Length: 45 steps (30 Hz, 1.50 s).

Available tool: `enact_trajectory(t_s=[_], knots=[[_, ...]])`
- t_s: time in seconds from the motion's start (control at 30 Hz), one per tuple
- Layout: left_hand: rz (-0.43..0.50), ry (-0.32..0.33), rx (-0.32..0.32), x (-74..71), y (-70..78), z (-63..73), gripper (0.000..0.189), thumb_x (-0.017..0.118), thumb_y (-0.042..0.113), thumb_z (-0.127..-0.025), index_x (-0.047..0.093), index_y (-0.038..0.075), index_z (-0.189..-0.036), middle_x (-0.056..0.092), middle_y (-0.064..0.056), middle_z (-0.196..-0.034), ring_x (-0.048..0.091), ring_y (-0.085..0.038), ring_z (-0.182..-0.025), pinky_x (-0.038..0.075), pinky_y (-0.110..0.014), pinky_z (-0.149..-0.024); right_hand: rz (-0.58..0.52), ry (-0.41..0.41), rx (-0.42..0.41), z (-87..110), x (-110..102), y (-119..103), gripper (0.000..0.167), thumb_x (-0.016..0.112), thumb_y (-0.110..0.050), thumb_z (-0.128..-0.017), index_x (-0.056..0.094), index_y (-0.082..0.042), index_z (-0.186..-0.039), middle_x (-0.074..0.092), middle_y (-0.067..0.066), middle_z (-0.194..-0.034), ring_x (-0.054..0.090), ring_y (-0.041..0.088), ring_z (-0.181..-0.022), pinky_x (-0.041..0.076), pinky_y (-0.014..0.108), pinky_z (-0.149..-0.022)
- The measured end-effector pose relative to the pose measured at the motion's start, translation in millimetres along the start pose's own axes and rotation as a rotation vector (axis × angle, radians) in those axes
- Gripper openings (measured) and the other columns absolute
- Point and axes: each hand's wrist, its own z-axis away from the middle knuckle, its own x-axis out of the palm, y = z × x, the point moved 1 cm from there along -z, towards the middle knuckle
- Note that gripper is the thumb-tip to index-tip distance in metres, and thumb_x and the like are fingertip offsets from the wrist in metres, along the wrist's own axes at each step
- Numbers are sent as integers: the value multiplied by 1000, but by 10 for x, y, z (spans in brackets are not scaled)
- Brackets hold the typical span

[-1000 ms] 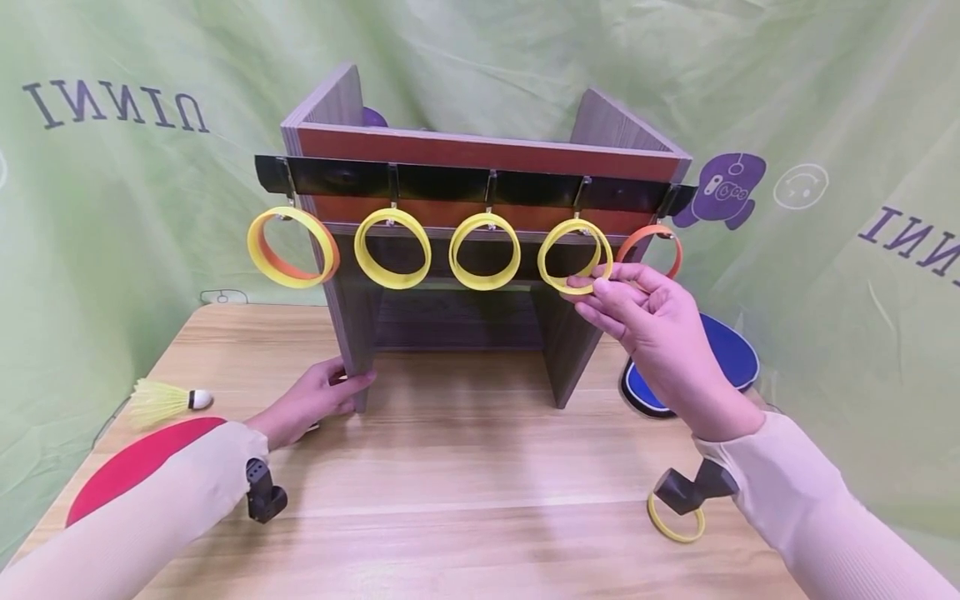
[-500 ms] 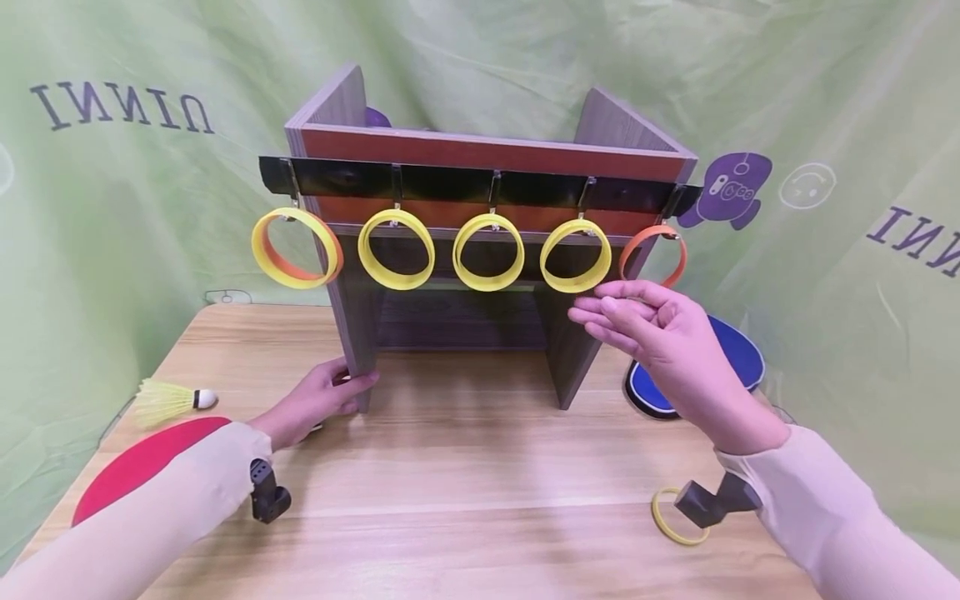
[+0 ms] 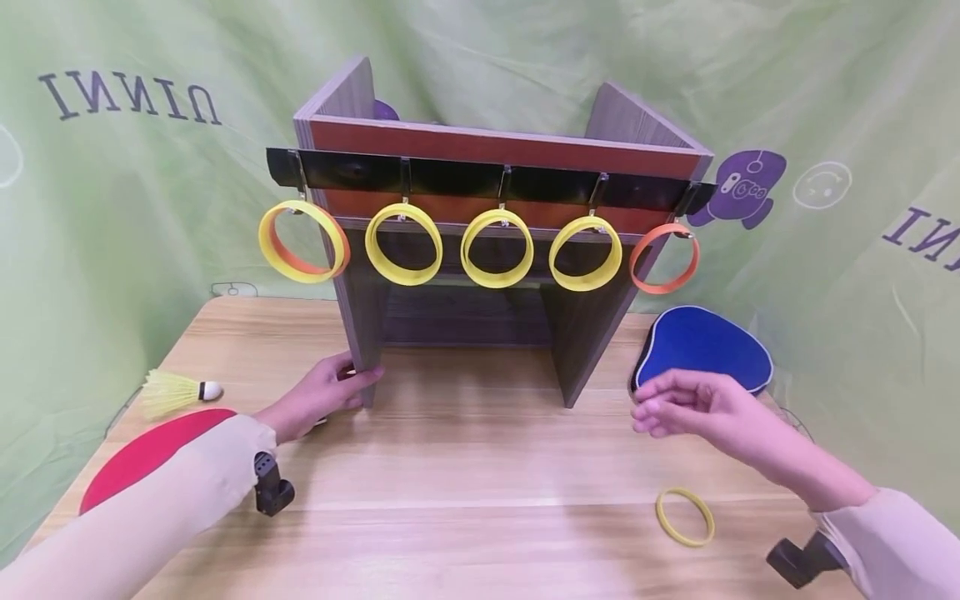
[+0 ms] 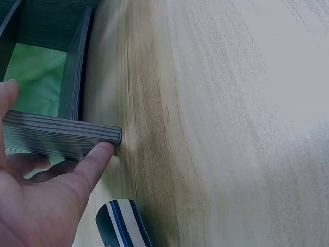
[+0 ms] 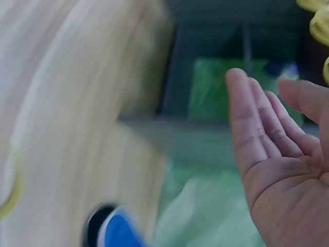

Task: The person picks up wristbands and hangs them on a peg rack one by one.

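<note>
My left hand (image 3: 321, 395) grips the lower front edge of the left side panel of a grey wood-grain shelf (image 3: 360, 325). In the left wrist view its thumb and fingers lie on either side of that panel (image 4: 61, 133). My right hand (image 3: 701, 408) holds nothing, its fingers relaxed, over the table's right part in front of a blue paddle case (image 3: 701, 346). One yellow ring (image 3: 686, 517) lies flat on the table below it. Across the shelf's front, yellow rings (image 3: 497, 248) and an orange ring (image 3: 665, 258) at the right end hang from hooks on a black strip (image 3: 457, 179).
A red table tennis paddle (image 3: 150, 454) lies at the left, partly under my left sleeve. Behind it rests a yellow shuttlecock (image 3: 180, 392). Green printed cloth (image 3: 480, 50) hangs behind the wooden table (image 3: 450, 500).
My right hand has let go of the fourth hanging ring and moved down and right, uncovering the orange ring. The left hand keeps its grip on the panel.
</note>
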Motion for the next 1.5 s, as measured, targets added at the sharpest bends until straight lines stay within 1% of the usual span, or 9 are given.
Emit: enact_trajectory(t_s=[0.17,0.3,0.43,0.63,0.73,0.93,1.1,1.27,1.5], knots=[[-10,15,-4,-14,-15,-10,72,56,32,-109,26,-7,-162,39,-33,-161,52,-45,-141,50,-52,-112,204,-7,62,219,-79,443,19,60,1,-103,63,13,-117,76,-13,-95,74,3,-86,63,27,-73],[-7,13,5,10,-9,-14,71,56,31,-109,26,-7,-161,39,-33,-161,52,-44,-140,50,-53,-112,301,-37,138,405,-90,741,14,62,0,-101,65,10,-111,70,-7,-89,65,-2,-78,59,26,-66],[-6,11,4,28,-1,-25,71,56,31,-109,27,-6,-162,39,-33,-161,51,-44,-141,50,-53,-113,377,-83,170,551,-74,935,7,64,-2,-99,66,3,-104,65,-5,-86,56,-5,-75,52,23,-61],[1,12,-10,25,15,-28,72,56,32,-109,25,-5,-163,37,-32,-163,48,-46,-144,48,-53,-114,384,-113,191,634,-20,1061,9,71,-7,-96,66,0,-98,63,-8,-82,52,-7,-73,46,21,-60],[4,15,-17,26,11,-30,73,57,32,-109,25,-5,-163,35,-32,-164,47,-47,-145,47,-54,-115,394,-89,196,634,-12,1088,8,71,-5,-95,65,0,-97,62,-6,-80,51,-6,-71,46,21,-58],[7,13,-26,28,-4,-28,74,57,33,-109,23,-5,-163,33,-31,-165,45,-48,-147,46,-53,-115,455,-6,264,622,-41,1127,9,72,-6,-94,64,-1,-94,61,-1,-81,48,-4,-69,47,22,-55],[3,11,-32,19,-5,-19,75,57,33,-109,23,-4,-164,32,-31,-166,44,-48,-147,45,-54,-116,463,-19,283,627,-36,1191,10,73,-9,-94,65,-2,-94,64,0,-82,49,-5,-72,47,22,-59],[7,6,-22,23,6,-22,74,57,33,-109,22,-5,-164,32,-31,-166,44,-48,-147,45,-55,-117,453,-39,281,642,-7,1252,9,73,-10,-94,66,-5,-90,60,-5,-76,47,-6,-69,43,21,-60],[6,8,-27,32,10,-17,74,56,31,-109,22,-6,-163,32,-32,-165,45,-48,-146,45,-54,-116,449,-45,208,634,1,1293,10,71,-5,-94,67,-5,-86,60,-11,-75,46,-8,-69,42,20,-59]])
